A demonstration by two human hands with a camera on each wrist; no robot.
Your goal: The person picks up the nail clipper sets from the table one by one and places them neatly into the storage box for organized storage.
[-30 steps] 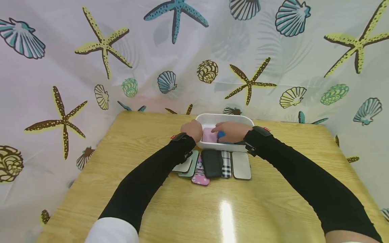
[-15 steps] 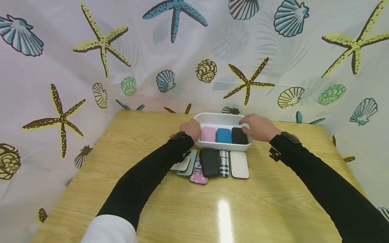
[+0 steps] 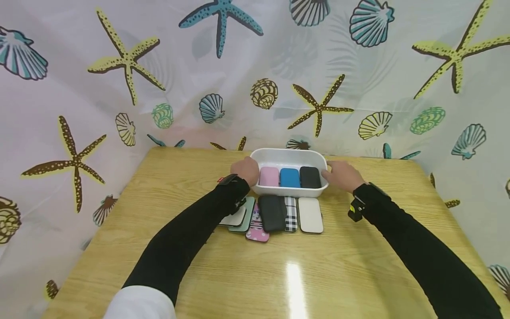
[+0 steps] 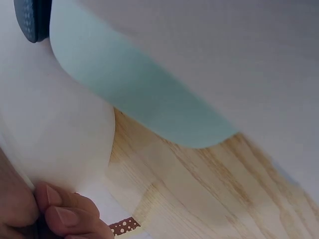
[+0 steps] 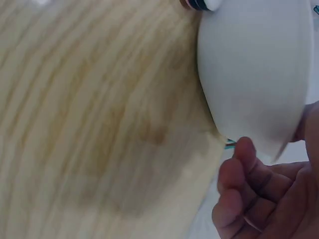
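Note:
A white plastic bin (image 3: 288,192) sits at the back of the wooden table. Inside it, side by side, lie flat rounded rectangles: a pink one (image 3: 269,177), a blue one (image 3: 290,177) and a black one (image 3: 310,177). My left hand (image 3: 246,170) grips the bin's left end, its curled fingers showing at the rim in the left wrist view. At the other end my right hand (image 3: 343,176) holds the rim, thumb over the edge. Its fingers (image 5: 232,174) curl outside the bin's wall (image 5: 254,74) in the right wrist view.
Phone-sized flat pieces lie before the bin: cream (image 3: 235,218), mint (image 3: 248,215), pink patterned (image 3: 257,228), black (image 3: 272,213), plaid (image 3: 291,214) and white (image 3: 311,215). Some overlap. A shell-and-starfish curtain (image 3: 239,88) hangs behind the table (image 3: 239,274).
My right hand has moved from over the bin's contents out to its right end and taken hold of the rim. The left hand stays at the left end.

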